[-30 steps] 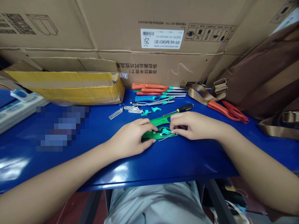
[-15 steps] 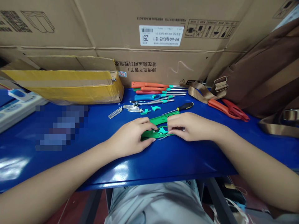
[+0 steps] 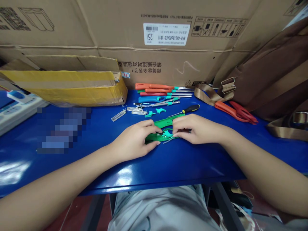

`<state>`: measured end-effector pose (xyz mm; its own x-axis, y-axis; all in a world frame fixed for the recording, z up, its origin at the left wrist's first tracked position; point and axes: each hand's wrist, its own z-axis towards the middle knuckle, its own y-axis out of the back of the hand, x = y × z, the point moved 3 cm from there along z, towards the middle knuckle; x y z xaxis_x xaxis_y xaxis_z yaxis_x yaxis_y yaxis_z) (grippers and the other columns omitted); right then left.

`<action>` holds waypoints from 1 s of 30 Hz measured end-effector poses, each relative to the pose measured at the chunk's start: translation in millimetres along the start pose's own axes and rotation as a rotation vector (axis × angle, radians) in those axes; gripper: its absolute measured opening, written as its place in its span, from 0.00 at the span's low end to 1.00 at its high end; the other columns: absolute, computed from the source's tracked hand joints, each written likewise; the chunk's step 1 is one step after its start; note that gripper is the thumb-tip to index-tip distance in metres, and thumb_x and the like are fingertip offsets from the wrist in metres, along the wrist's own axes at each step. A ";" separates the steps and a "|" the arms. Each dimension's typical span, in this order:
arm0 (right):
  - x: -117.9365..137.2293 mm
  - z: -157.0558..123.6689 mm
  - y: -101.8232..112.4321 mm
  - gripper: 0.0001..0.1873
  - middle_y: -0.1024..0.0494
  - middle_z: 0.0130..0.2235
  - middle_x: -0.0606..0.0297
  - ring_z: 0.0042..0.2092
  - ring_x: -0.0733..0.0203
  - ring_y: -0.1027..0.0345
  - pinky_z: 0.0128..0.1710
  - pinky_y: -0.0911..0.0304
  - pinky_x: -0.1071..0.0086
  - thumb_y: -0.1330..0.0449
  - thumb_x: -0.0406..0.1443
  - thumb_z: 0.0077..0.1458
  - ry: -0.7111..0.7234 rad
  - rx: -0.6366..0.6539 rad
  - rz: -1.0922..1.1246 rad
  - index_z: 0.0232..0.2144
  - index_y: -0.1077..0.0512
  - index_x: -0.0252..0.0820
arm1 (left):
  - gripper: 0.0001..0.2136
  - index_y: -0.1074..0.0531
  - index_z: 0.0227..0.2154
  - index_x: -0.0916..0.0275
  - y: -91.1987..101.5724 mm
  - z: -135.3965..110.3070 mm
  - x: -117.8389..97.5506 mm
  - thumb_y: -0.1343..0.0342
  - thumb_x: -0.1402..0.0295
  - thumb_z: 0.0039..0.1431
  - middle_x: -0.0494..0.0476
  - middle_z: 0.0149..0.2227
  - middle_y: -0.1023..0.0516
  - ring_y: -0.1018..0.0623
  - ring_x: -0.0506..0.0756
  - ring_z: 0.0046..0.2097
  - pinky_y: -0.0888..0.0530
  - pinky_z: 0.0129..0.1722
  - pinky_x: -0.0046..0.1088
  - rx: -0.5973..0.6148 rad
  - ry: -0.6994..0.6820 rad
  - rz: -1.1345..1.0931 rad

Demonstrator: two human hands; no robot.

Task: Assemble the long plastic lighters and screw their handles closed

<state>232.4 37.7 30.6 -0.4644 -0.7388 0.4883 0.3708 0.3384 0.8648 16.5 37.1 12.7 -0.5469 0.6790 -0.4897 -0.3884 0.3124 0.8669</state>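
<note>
My left hand [image 3: 141,136] grips the left end of a green lighter casing half [image 3: 152,138], its thumb and fingers around the shell. A teal trigger piece [image 3: 166,133] sits in the shell between my hands, with thin wires beside it. The fingers of my right hand [image 3: 190,128] are pinched at the shell's right part; what exactly lies between the fingertips is hidden. Behind them lies the other green casing half [image 3: 165,122], partly covered by my right hand. A screwdriver [image 3: 190,109] with a black and yellow handle rests just beyond it.
Several long-necked lighters [image 3: 156,93] lie at the back against a big cardboard box [image 3: 101,29]. Clear plastic parts [image 3: 118,115] and loose teal triggers [image 3: 160,110] are nearer. A yellow-taped carton [image 3: 72,89] and power strip [image 3: 21,107] stand left; orange-red casings [image 3: 235,111] lie right.
Both hands stay at the green casing, with only a very slight shift of the right fingers. The whole view has moved slightly.
</note>
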 end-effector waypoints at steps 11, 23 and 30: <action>1.2 -0.2 -1.4 0.09 0.26 0.33 0.64 0.35 0.62 0.33 0.36 0.41 0.70 0.44 0.29 0.63 0.008 -0.030 -0.108 0.31 0.27 0.40 | 0.14 0.24 0.51 0.60 0.5 1.3 1.9 0.41 0.67 0.64 0.57 0.43 0.26 0.23 0.56 0.43 0.25 0.43 0.34 0.002 0.015 -0.012; 2.1 -1.0 -1.3 0.09 0.27 0.33 0.65 0.34 0.63 0.35 0.36 0.42 0.71 0.45 0.29 0.64 0.027 -0.070 -0.103 0.30 0.29 0.41 | 0.13 0.23 0.46 0.60 -2.4 3.3 7.3 0.37 0.66 0.58 0.55 0.39 0.26 0.22 0.55 0.41 0.24 0.38 0.31 -0.058 0.052 -0.155; 2.2 0.2 -1.8 0.08 0.25 0.35 0.64 0.36 0.61 0.32 0.37 0.41 0.70 0.44 0.29 0.63 -0.029 -0.018 -0.095 0.32 0.28 0.41 | 0.13 0.22 0.45 0.61 -1.9 3.7 7.1 0.37 0.67 0.57 0.54 0.38 0.26 0.23 0.55 0.41 0.25 0.38 0.31 -0.058 0.053 -0.161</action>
<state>230.5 35.6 30.1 -0.5213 -0.7496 0.4077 0.3387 0.2568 0.9052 16.1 43.7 8.0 -0.5118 0.5873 -0.6270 -0.5154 0.3740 0.7710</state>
